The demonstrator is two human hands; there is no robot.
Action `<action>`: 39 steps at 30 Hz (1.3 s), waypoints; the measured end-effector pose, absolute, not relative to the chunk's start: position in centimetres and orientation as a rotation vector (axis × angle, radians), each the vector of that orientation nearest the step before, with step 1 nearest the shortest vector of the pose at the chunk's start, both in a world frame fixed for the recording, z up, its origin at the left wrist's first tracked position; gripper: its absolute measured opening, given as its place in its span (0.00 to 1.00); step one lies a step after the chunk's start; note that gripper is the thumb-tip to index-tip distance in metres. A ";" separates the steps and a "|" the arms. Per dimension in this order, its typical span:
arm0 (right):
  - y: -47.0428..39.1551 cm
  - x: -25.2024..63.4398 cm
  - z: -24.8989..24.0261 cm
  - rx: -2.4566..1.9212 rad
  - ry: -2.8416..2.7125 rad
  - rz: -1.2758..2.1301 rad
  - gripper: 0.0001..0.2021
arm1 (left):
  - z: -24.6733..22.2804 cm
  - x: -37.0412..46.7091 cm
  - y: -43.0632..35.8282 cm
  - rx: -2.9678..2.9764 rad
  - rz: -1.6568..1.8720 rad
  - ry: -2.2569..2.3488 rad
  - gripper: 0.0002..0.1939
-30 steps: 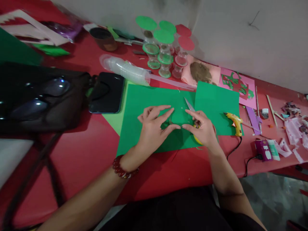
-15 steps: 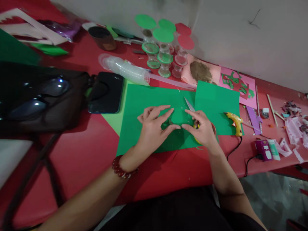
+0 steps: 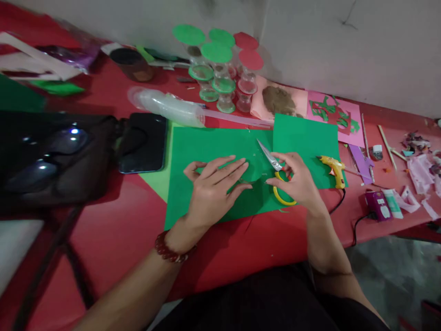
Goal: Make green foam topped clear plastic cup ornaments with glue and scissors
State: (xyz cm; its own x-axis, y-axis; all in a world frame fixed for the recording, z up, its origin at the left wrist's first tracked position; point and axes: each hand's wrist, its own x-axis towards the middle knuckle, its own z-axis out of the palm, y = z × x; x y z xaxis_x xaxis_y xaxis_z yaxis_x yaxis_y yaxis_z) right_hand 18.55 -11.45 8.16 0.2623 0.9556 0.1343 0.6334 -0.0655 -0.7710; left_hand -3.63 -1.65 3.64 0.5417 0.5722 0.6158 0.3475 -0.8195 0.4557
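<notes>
Left hand (image 3: pixel 215 188): grip unclear; right hand (image 3: pixel 294 179) open over scissors (image 3: pixel 268 154); clear cups (image 3: pixel 172 108) (nested together) behind.

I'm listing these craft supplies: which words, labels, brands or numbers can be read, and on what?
No text is readable.
Purple box: pale marks, too blurred to read.
Tube: any print is too blurred.
Glue gun: any lettering is too small.

Looks dim, slightly hazy. Casts soft dark shadow on green sheet (image 3: pixel 210 142) between left hand (image 3: pixel 217 184) and right hand (image 3: pixel 292 177). Glints hard off glasses (image 3: pixel 70 140) far left of grip, shines weakly on plastic cups (image 3: pixel 165 106) beyond left hand. Blurs at outer edges, smears bag strap (image 3: pixel 77 269) near left forearm, stretches wide toward corners.
</notes>
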 end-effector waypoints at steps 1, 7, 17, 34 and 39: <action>-11.5 18.9 8.1 -1.799 -1.447 0.552 0.27 | 3.6 -3.6 -1.6 2.533 1.179 0.748 0.15; -10.7 18.9 5.8 -1.731 -1.360 0.864 0.27 | 3.1 -3.8 -1.5 2.588 1.206 0.663 0.14; -9.1 16.5 3.4 -1.679 -1.366 0.827 0.04 | 3.3 -3.8 -1.7 2.678 1.181 0.661 0.11; -8.9 16.3 2.8 -1.757 -1.394 0.733 0.09 | 2.6 -3.1 -2.4 2.596 1.217 0.627 0.17; -8.8 16.1 2.9 -1.769 -1.392 0.729 0.09 | 2.9 -2.9 -2.5 2.640 1.262 0.595 0.18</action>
State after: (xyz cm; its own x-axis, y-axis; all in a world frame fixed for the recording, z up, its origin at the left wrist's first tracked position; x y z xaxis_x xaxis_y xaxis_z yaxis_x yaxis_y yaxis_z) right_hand 16.14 -8.85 2.89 0.2441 0.9696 0.0170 0.5382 -0.1208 -0.8341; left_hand -2.94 -2.48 2.88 0.5661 0.4157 0.7118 0.2849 -0.9090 0.3043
